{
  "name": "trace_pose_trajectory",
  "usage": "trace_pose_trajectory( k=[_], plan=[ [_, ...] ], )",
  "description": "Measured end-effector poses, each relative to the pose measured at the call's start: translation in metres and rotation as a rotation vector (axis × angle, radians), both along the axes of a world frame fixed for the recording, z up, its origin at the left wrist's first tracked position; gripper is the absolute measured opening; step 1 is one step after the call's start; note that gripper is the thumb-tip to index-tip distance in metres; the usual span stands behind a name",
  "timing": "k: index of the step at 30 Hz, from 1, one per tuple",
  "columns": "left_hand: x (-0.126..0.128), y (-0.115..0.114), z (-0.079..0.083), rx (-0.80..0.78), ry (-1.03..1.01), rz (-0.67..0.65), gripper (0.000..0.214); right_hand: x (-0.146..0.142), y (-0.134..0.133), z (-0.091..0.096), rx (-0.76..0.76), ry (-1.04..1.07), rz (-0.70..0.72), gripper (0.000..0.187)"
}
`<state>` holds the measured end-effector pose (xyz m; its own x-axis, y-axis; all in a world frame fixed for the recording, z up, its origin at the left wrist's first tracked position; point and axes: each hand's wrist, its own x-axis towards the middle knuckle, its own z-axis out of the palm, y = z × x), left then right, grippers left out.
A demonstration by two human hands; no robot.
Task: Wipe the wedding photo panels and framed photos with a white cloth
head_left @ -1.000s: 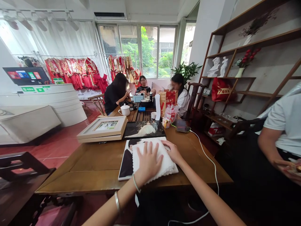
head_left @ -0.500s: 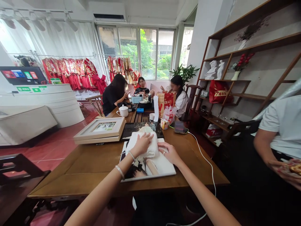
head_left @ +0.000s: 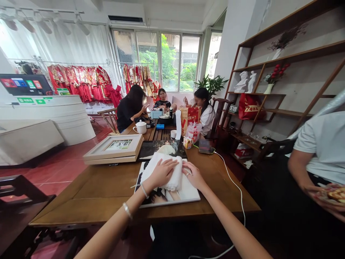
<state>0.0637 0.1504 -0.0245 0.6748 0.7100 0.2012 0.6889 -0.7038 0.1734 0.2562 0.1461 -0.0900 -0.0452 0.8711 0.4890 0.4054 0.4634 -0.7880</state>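
Observation:
A folded white cloth (head_left: pixel 175 181), probably a towel, lies on a large photo panel (head_left: pixel 191 194) in front of me. My left hand (head_left: pixel 161 173) rests flat across the top of the cloth with its fingers stretched out. At the cloth's right edge, my right hand (head_left: pixel 194 176) touches the panel, fingers apart and slightly bent; it wears a ring. Much of the printed picture is hidden under the cloth and hands. Just behind the panel is a second dark printed picture (head_left: pixel 147 145).
Stacked picture frames (head_left: pixel 88 154) stand at the table's left. A charging phone (head_left: pixel 207 148) with a white cable (head_left: pixel 237 183), a small box (head_left: pixel 187 142), a white teapot (head_left: pixel 140 127) and a paper bag (head_left: pixel 194 114) are farther back. People sit beyond; another person (head_left: pixel 320 151) is at right.
My left hand has slid slightly down the cloth toward me, and the cloth looks flatter and shifted a little nearer. The right hand stays by the edge.

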Motion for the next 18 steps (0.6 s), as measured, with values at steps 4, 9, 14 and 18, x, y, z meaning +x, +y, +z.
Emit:
trace_pose_trajectory(
  k=[4,9,14,18],
  plan=[
    [-0.015,-0.044,-0.005,0.004,0.000,0.049,0.049,0.000,0.002,-0.003,-0.010,0.005,-0.019,0.034],
    [-0.021,-0.064,-0.008,-0.006,-0.018,0.162,0.048,0.001,0.003,-0.007,-0.023,-0.011,-0.010,0.034],
    [-0.008,-0.034,-0.008,0.000,0.005,0.247,0.049,0.002,0.003,-0.007,-0.016,-0.004,0.005,0.035],
    [0.007,-0.003,-0.008,0.017,0.017,0.222,0.050,0.002,0.003,-0.006,-0.005,-0.015,0.014,0.037]
  ],
)
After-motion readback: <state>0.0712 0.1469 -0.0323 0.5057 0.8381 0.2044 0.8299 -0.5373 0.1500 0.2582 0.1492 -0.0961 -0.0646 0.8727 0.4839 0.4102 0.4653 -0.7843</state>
